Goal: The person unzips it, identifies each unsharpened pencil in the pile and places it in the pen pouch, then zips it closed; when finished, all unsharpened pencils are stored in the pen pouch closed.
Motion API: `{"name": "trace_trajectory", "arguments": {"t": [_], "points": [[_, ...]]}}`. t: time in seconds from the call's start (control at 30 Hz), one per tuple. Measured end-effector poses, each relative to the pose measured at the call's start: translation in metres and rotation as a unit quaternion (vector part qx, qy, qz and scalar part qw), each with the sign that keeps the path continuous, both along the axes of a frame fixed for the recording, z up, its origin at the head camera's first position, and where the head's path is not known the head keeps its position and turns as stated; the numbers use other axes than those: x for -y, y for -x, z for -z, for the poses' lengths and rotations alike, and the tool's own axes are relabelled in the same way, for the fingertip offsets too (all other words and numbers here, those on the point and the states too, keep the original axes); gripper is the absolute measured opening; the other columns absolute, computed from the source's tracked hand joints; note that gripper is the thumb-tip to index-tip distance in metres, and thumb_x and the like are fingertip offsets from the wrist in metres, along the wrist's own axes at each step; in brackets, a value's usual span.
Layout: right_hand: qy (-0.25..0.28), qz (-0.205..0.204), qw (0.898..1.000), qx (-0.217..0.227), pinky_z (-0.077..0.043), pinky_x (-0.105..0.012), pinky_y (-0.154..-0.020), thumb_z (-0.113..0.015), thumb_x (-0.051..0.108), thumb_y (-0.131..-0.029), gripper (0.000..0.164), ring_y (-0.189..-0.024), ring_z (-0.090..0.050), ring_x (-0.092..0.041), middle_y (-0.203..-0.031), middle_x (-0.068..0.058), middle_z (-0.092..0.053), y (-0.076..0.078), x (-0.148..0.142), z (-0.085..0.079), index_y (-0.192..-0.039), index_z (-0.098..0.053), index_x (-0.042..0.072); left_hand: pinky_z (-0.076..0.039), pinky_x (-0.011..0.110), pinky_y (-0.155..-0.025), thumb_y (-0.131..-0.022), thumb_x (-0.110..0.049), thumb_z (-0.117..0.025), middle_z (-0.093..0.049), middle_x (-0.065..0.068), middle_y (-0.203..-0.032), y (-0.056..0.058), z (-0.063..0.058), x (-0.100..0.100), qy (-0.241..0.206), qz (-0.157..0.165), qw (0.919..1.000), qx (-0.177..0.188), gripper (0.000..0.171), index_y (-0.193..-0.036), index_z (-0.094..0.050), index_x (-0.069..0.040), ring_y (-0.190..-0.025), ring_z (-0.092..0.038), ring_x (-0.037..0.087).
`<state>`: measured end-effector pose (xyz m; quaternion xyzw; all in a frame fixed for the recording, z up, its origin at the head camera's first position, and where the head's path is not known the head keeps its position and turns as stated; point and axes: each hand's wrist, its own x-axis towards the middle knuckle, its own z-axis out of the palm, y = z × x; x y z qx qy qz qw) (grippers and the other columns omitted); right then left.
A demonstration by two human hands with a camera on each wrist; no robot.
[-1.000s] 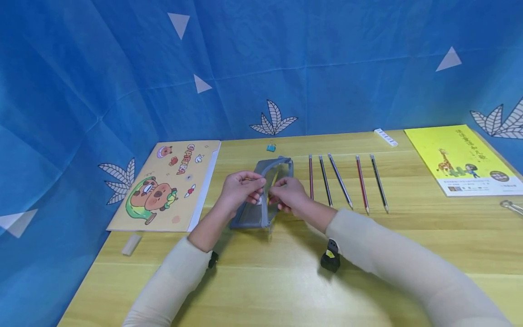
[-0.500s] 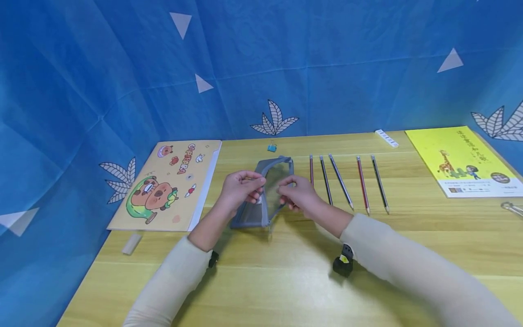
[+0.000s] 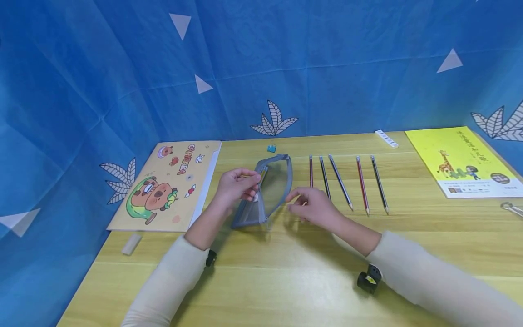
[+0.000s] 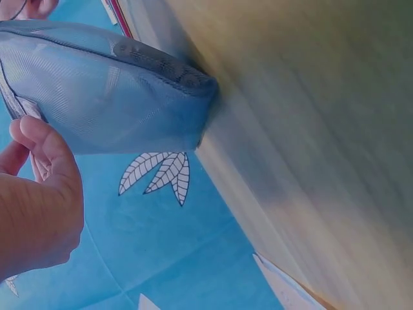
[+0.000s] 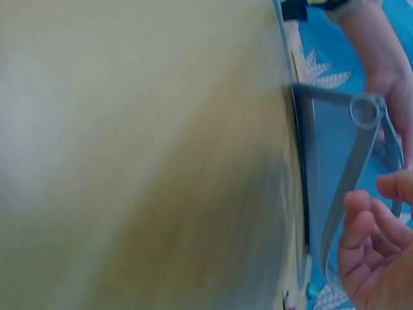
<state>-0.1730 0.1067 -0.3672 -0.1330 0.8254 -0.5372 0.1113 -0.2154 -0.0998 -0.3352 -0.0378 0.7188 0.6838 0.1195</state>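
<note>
A grey mesh pencil case [image 3: 276, 181] stands unzipped on the wooden table, its mouth gaping to the right. My left hand [image 3: 237, 185] pinches the near-left edge of its opening between thumb and fingers. Inside, a yellowish pencil [image 3: 264, 172] shows by its upper end. Just right of the case is my right hand [image 3: 312, 206], its fingers loosely bent and nothing between them. The right wrist view has its thumb apart from the fingertips, beside the case's zipper edge [image 5: 348, 174]. Beyond that hand lie several pencils [image 3: 361, 184], red and dark, side by side.
A capybara folder [image 3: 180, 159] lies at left, with a grey-white eraser [image 3: 131, 244] in front of it. Behind the case sits a blue binder clip [image 3: 271, 148]. A white block [image 3: 386, 138], a yellow booklet [image 3: 466, 159] and a metal object [image 3: 511, 207] are at right.
My right hand has come out of the case's mouth and drawn back to the right, its fingers loosening. The opening gapes wider. My left hand keeps its pinch, shifted slightly left.
</note>
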Motion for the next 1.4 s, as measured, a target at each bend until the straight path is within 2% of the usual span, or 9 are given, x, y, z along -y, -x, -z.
{"name": "trace_trajectory", "arguments": {"t": [0.2,0.37,0.43,0.53,0.63,0.87,1.03,1.2,1.4], "points": [[-0.072,-0.067,0.988,-0.117,-0.042,-0.024,-0.041,-0.065,0.019,-0.076,0.022,-0.048,-0.052,-0.013,-0.069,0.006,-0.058,-0.021,0.011,0.003,-0.095,-0.062,0.009,-0.047,0.023,-0.043,-0.075,-0.013,-0.066,-0.06,0.01,-0.067,0.001,-0.001,0.0,-0.003,-0.004,1.0,0.008,0.022,-0.092,-0.059,-0.001,-0.046,-0.053,0.012],[-0.115,-0.05,0.975,-0.183,-0.041,-0.02,-0.043,-0.068,0.027,-0.073,0.025,-0.047,-0.049,-0.003,-0.069,0.012,-0.057,-0.031,0.021,0.001,-0.093,-0.062,0.013,-0.047,0.022,-0.044,-0.076,-0.013,-0.066,-0.059,0.009,-0.067,0.001,-0.003,0.0,-0.004,-0.008,0.9999,0.005,0.021,-0.093,-0.058,-0.002,-0.046,-0.053,0.011],[-0.103,-0.042,0.981,-0.161,-0.042,-0.021,-0.044,-0.067,0.028,-0.073,0.027,-0.05,-0.05,-0.004,-0.069,0.01,-0.057,-0.031,0.024,0.002,-0.094,-0.061,0.013,-0.047,0.022,-0.044,-0.076,-0.013,-0.065,-0.059,0.009,-0.067,0.002,-0.003,0.0,-0.003,-0.009,1.0,0.002,0.021,-0.093,-0.059,-0.002,-0.046,-0.053,0.011],[-0.042,-0.049,0.996,-0.07,-0.045,-0.026,-0.043,-0.066,0.027,-0.075,0.027,-0.05,-0.053,-0.012,-0.07,0.0,-0.059,-0.028,0.027,0.004,-0.095,-0.06,0.01,-0.048,0.022,-0.044,-0.076,-0.014,-0.066,-0.06,0.009,-0.067,0.002,-0.002,0.001,-0.004,-0.008,0.9999,0.006,0.022,-0.093,-0.059,-0.002,-0.047,-0.053,0.011],[0.024,-0.063,0.998,0.019,-0.046,-0.03,-0.04,-0.064,0.025,-0.077,0.022,-0.048,-0.052,-0.018,-0.069,-0.013,-0.059,-0.025,0.028,0.006,-0.089,-0.061,0.006,-0.048,0.023,-0.044,-0.075,-0.015,-0.066,-0.06,0.01,-0.067,0.002,-0.001,0.001,-0.006,-0.007,0.9999,0.011,0.023,-0.093,-0.059,-0.002,-0.047,-0.053,0.012],[0.183,-0.025,0.966,0.181,-0.047,-0.024,-0.044,-0.058,0.007,-0.078,0.02,-0.049,-0.052,-0.014,-0.082,-0.025,-0.059,-0.024,0.024,0.0,-0.094,-0.052,-0.004,-0.047,0.022,-0.043,-0.076,-0.013,-0.066,-0.06,0.009,-0.066,0.002,0.001,0.0,-0.01,-0.009,0.9999,0.004,0.021,-0.092,-0.059,-0.002,-0.045,-0.053,0.012],[0.24,-0.044,0.948,0.207,-0.05,-0.027,-0.054,-0.055,0.01,-0.081,0.028,-0.06,-0.058,-0.018,-0.091,-0.025,-0.057,-0.025,0.02,-0.006,-0.101,-0.051,-0.01,-0.047,0.023,-0.044,-0.076,-0.014,-0.066,-0.06,0.009,-0.067,0.001,0.002,-0.001,0.001,-0.008,1.0,0.005,0.021,-0.092,-0.059,-0.003,-0.046,-0.053,0.012],[0.225,-0.074,0.96,0.151,-0.051,-0.038,-0.063,-0.058,0.009,-0.08,0.025,-0.074,-0.059,-0.03,-0.094,-0.025,-0.058,-0.025,0.016,-0.005,-0.099,-0.055,-0.007,-0.047,0.022,-0.043,-0.076,-0.015,-0.066,-0.06,0.009,-0.067,0.0,0.002,-0.001,0.007,-0.008,0.9999,0.0,0.021,-0.092,-0.059,-0.004,-0.046,-0.053,0.012],[0.118,-0.075,0.99,-0.004,-0.048,-0.035,-0.05,-0.063,0.02,-0.079,0.021,-0.055,-0.054,-0.025,-0.073,-0.022,-0.057,-0.022,0.016,-0.002,-0.087,-0.062,0.001,-0.048,0.024,-0.046,-0.076,-0.018,-0.066,-0.06,0.01,-0.07,0.0,0.004,-0.003,0.029,0.012,0.9995,-0.009,0.023,-0.093,-0.059,-0.004,-0.047,-0.054,0.013]]}}
